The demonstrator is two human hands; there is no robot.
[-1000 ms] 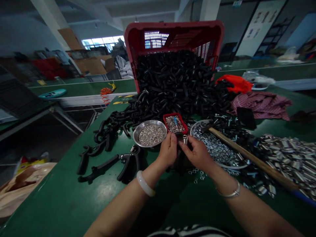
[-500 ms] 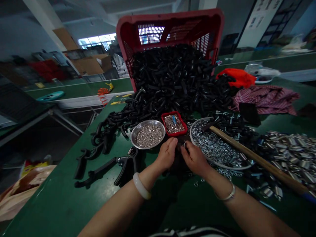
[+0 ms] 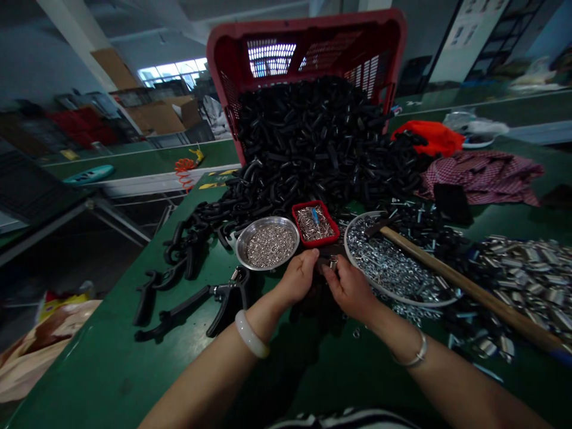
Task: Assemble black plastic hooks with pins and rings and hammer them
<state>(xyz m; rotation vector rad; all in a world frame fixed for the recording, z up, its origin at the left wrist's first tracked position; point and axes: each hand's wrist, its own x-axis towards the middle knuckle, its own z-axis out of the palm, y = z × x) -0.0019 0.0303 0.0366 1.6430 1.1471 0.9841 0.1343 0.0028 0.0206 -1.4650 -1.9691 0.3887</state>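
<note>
My left hand [image 3: 299,279] is closed, thumb pointing forward, on a dark plastic handle that it mostly covers. Facing it, my right hand [image 3: 352,287] pinches the same dark piece, and a small metal coil spring [image 3: 333,264] shows by its fingertips. Shadow hides the piece's exact shape. Just beyond my left hand is a round metal bowl [image 3: 267,243] of small shiny rings. A red tray [image 3: 318,241] of small metal pins, with a blue item on top, stands ahead of both hands. Beside my right hand lies a wide round tray [image 3: 415,302] of metal fasteners.
A tipped red crate [image 3: 308,27] spills black handles [image 3: 313,143] over the back. A wooden-handled hammer [image 3: 460,283] lies across the round tray. Metal sleeves [image 3: 531,286] are heaped at right. Black handle assemblies [image 3: 227,301] lie at left, on the green table [image 3: 102,357].
Both hands stay together at nearly the same spot. My right hand has turned slightly inward, and the coil spring shows more clearly by its fingers. The camera view has shifted a little.
</note>
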